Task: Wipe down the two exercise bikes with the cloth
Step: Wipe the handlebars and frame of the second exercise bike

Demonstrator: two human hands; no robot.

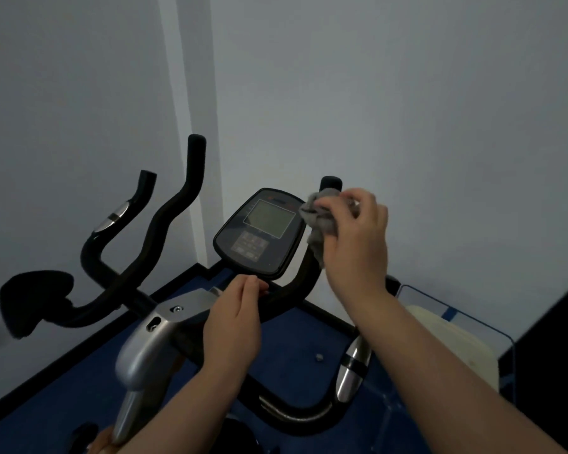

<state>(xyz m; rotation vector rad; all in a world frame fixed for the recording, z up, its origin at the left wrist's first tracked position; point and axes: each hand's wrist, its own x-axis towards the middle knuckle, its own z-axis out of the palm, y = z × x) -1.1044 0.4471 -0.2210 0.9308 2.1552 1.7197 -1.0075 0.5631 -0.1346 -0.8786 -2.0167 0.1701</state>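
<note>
An exercise bike stands right below me, with a black console (261, 232) holding a grey screen and a keypad. My right hand (358, 237) grips a crumpled grey cloth (320, 219) against the right-hand handlebar upright, just beside the console's right edge. My left hand (235, 322) rests with straight fingers on the black handlebar (287, 294) just under the console. A silver stem cover (145, 348) runs down to the lower left. Black handlebars (174, 204) rise to the left; I cannot tell whether they belong to a second bike.
A black padded saddle-like part (33, 298) sits at far left. Grey walls close in behind, meeting at a corner. Blue floor (309, 335) lies below. A clear plastic box (453, 326) with something pale inside stands at right, beside a dark panel (551, 342).
</note>
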